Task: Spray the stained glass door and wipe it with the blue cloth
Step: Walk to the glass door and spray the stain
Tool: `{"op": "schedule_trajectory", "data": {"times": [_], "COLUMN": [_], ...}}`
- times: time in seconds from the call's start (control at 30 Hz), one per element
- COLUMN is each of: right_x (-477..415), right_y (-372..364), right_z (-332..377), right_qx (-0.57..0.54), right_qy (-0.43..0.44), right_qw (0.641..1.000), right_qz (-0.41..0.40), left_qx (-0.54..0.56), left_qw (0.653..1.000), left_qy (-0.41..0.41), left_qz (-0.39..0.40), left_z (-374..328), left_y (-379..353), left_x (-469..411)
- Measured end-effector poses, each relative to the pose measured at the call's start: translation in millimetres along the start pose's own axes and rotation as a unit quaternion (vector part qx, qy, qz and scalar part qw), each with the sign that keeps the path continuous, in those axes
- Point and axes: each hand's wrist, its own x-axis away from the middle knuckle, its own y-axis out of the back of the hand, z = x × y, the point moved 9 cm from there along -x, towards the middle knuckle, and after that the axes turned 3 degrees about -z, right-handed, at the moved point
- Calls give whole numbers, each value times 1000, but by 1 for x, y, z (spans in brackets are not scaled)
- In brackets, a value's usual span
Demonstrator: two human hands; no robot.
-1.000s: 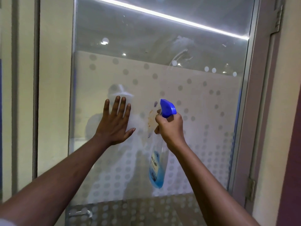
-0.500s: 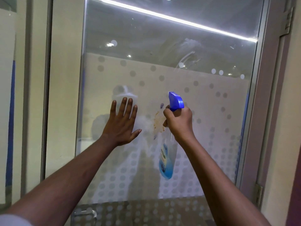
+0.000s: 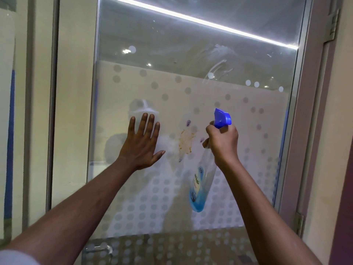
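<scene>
The glass door [image 3: 191, 88] with a frosted dot pattern fills the middle of the view. A brownish stain [image 3: 186, 140] sits on the glass at chest height. My left hand [image 3: 142, 144] lies flat on the glass left of the stain, fingers spread, holding nothing. My right hand [image 3: 222, 142] grips the neck of a clear spray bottle [image 3: 200, 186] with a blue trigger head [image 3: 221, 118] and blue liquid at its bottom. The nozzle points left toward the stain. White smears [image 3: 219, 62] mark the upper right glass. No blue cloth is in view.
A metal door handle [image 3: 99, 249] shows at the lower left of the door. The door frame with hinges [image 3: 333, 25] runs down the right side. A cream wall panel [image 3: 74, 92] and another glass pane [image 3: 7, 111] stand to the left.
My right hand with the bottle has shifted a little to the right, uncovering more of the stain. My left hand stays flat on the glass.
</scene>
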Motion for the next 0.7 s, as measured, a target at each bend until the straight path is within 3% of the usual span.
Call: {"op": "schedule_trajectory", "data": {"times": [0.27, 0.7], "right_x": [8, 59], "right_y": [27, 26], "right_z": [-37, -108], "right_qx": [24, 65], "right_qy": [-61, -157], "right_qw": [996, 985], "right_qz": [-55, -35], "left_qx": [-7, 5], "left_qw": [1000, 1000], "left_qy": [1, -3], "left_qz": [-5, -22], "left_z": [0, 0], "left_y": [0, -1], "left_x": [0, 0]}}
